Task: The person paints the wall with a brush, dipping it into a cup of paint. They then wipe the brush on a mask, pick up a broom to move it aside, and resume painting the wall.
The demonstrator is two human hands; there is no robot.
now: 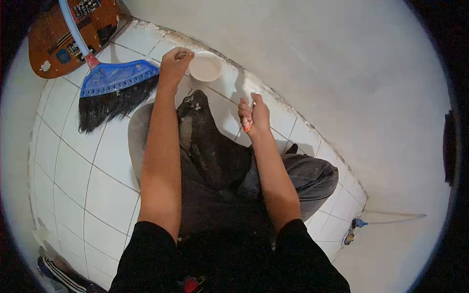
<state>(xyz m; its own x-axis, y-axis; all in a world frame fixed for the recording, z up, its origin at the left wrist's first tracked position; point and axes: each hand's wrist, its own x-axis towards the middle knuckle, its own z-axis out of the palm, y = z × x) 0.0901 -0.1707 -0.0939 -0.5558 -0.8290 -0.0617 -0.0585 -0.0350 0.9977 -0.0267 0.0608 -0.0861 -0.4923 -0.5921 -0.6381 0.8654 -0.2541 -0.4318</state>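
Note:
My left hand (175,66) is at the rim of a small white round tub (219,66), its thumb and fingers pinched together on the near-left edge. Pale, whitish stuff shows inside the tub, which stands on the tiles close to the wall. My right hand (256,115) is wrapped round a slim tool with an orange-and-white handle (247,125). The tool's far end points toward the foot of the wall, and its working tip is too pale to make out. Between my forearms is my foot in a dark sock (202,132).
A blue broom (117,77) with black bristles lies left of my left forearm. Behind it is a brown board (53,36) with stickers. The grey wall (332,73) meets the white tiled floor (112,190) along a rough edge. A thin pipe (391,218) sticks out at right.

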